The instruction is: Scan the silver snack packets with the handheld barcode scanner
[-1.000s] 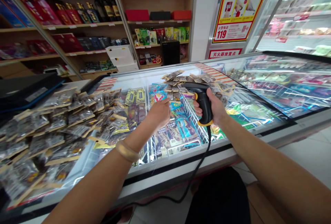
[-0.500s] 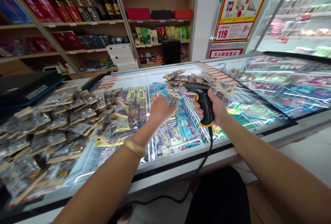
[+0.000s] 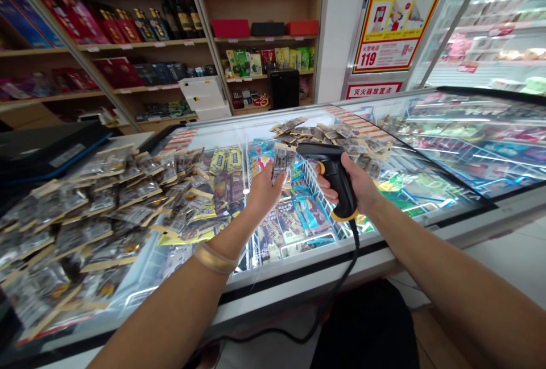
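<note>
Many packets [image 3: 140, 191] on freezer glass [image 3: 213, 135], shelves [image 3: 145, 44] behind, left hand [image 3: 263, 191] holding packet [image 3: 282, 160], right hand [image 3: 362, 184] holding scanner [image 3: 336, 178]

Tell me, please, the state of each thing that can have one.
Small flat clear-and-tan packet: raised, printed side facing the camera.
Black-and-yellow plastic handheld scanner: gripped, head towards the packet.
Left hand: closed on the packet.
Right hand: wrapped around the scanner's grip.
Thin black cable: attached to the scanner, slack.
Heaped clear-and-tan packets: loose, overlapping.
Flat clear glass freezer top: covering packaged goods.
Round gold bangle: worn.
</note>
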